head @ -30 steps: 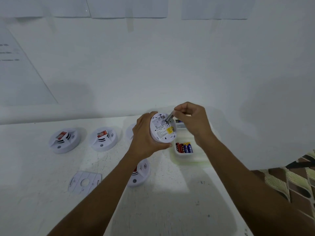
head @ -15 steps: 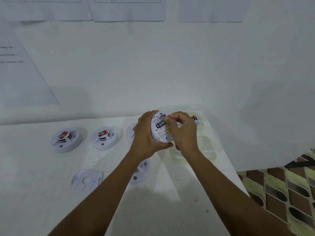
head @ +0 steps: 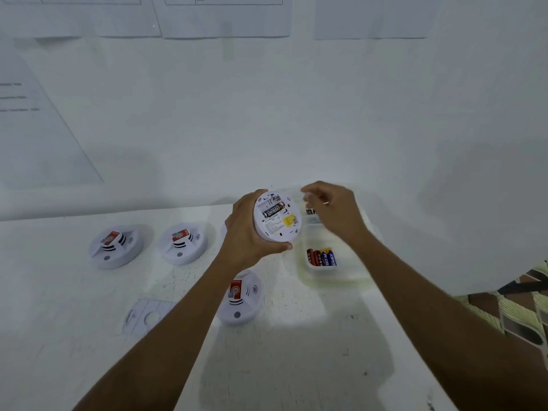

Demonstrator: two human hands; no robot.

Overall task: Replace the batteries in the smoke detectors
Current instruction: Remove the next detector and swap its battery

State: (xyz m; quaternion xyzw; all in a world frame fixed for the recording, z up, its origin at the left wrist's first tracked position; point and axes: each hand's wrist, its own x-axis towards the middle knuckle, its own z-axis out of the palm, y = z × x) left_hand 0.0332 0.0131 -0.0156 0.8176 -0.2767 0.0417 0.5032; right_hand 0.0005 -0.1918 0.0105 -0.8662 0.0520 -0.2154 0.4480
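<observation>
my left hand grips the smoke detector above the bench, a black battery in its back; just right of it my blurred right hand curls, whether holding anything i cannot tell.

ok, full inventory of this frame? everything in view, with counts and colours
held smoke detector: 1, white, back facing the camera, in the left hand
battery: 1, black, seated in the held detector's back
smoke detectors on table: 3 plainly seen, white with red labels, two rear left, one beside the left forearm
mounting plate: 1, white, flat on the table, front left
container: 1, clear plastic, right of the held detector
loose batteries: several, red and blue-yellow, container's near compartment; more behind, mostly hidden
table: 1, white
papers: several, white, on the wall
left hand: grips the held detector
right hand: blurred, apart from the detector, apparently empty
</observation>
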